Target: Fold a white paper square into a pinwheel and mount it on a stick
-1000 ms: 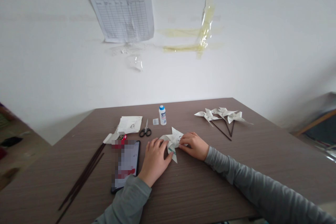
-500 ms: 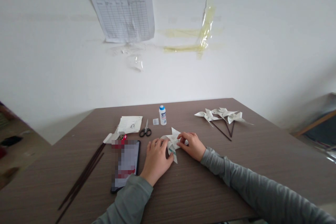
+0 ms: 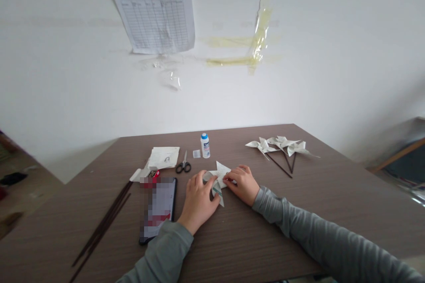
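Observation:
A white paper pinwheel (image 3: 221, 169) lies on the table between my hands, its pointed blades spread; one blade carries a green stripe. My left hand (image 3: 198, 199) curls over its left side, thumb at the near blade and fingers on the far edge. On the other side, my right hand (image 3: 244, 185) has thumb and fingers pinched together at the right part of the pinwheel, near its middle. Whether a small item is inside that pinch is hidden. Just beyond stand a white bottle with a blue cap (image 3: 205, 147) and black-handled scissors (image 3: 183, 166).
Finished pinwheels on brown sticks (image 3: 280, 169) lie at the back right. Leftward are a stack of paper squares (image 3: 162, 158), a small red box (image 3: 153, 175), a phone (image 3: 162, 208) and long dark sticks (image 3: 102, 225). A small clear piece (image 3: 196, 154) sits beside the bottle.
My right fingers have shifted slightly and closed in at the pinwheel's middle. My left index finger has moved a little over the paper. The pinwheel stays in place.

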Demonstrator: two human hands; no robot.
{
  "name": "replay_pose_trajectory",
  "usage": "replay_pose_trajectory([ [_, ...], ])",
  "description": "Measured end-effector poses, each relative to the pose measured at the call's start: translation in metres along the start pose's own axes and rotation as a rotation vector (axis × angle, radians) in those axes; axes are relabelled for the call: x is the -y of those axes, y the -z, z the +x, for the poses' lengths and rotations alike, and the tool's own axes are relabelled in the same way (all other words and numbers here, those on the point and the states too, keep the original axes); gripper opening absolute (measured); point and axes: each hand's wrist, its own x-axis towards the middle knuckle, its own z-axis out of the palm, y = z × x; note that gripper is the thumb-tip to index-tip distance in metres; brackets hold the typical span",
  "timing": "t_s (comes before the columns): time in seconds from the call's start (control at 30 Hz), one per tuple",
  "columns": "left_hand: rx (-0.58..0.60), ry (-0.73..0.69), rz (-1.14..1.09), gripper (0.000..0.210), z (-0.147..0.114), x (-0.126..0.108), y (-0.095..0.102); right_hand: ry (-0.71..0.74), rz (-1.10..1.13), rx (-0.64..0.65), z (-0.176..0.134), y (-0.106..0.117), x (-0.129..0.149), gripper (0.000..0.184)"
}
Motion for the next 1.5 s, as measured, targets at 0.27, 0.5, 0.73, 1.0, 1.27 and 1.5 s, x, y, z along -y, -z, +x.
replay_pose_trajectory([
  [0.27, 0.066, 0.036, -0.023, 0.056, 0.002, -0.006, 0.007, 0.049, -0.06, -0.035, -0.002, -0.001, -0.002, 0.016],
  [0.5, 0.167, 0.097, -0.039, 0.057, 0.006, -0.014, 0.019, 0.019, -0.089, -0.014, -0.004, 0.004, 0.006, 0.017],
  [0.73, 0.196, 0.117, -0.033, 0.054, 0.007, -0.016, 0.024, -0.007, -0.046, 0.008, -0.003, 0.007, 0.008, 0.012],
  [1.0, 0.187, 0.12, -0.04, 0.057, 0.007, -0.017, 0.027, -0.071, -0.005, 0.062, -0.002, 0.015, 0.014, 0.027],
  [1.27, 0.191, 0.125, -0.045, 0.058, 0.008, -0.017, 0.028, -0.021, -0.024, 0.041, -0.005, 0.012, 0.01, 0.018],
  [1.5, 0.196, 0.13, -0.035, 0.057, 0.008, -0.019, 0.031, 0.019, -0.042, 0.003, -0.006, 0.007, 0.005, 0.015],
])
